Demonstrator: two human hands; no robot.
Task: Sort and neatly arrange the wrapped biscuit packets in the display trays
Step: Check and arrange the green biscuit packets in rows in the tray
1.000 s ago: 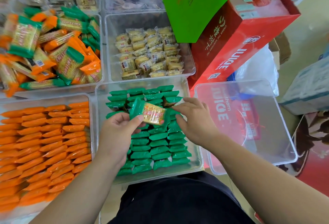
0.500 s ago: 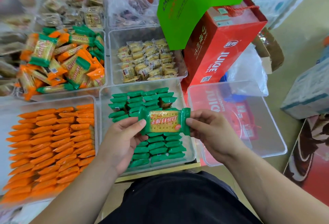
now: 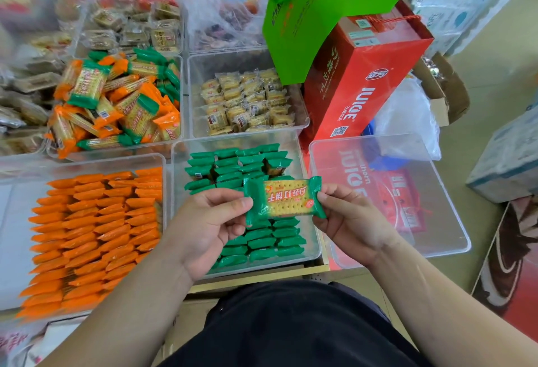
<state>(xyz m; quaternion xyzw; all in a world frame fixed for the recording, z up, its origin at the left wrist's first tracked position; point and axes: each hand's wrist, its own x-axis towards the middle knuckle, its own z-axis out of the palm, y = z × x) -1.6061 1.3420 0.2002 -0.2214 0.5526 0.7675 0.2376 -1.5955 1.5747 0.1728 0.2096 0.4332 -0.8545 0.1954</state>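
My left grip (image 3: pixel 209 224) and right grip (image 3: pixel 349 221) each pinch one end of a green biscuit packet (image 3: pixel 283 199) held flat above the green-packet tray (image 3: pixel 262 269); I would tip it on edge, match the rows, and seat it snugly.

A single packet (image 3: pixel 283 198) has green ends, a yellow middle and red lettering. Green packets (image 3: pixel 262 240) fill one clear tray (image 3: pixel 262 270); orange packets (image 3: pixel 96 229) fill another. A red box (image 3: pixel 364 75) bears white lettering. A bag (image 3: pixel 320 11) is bright green.
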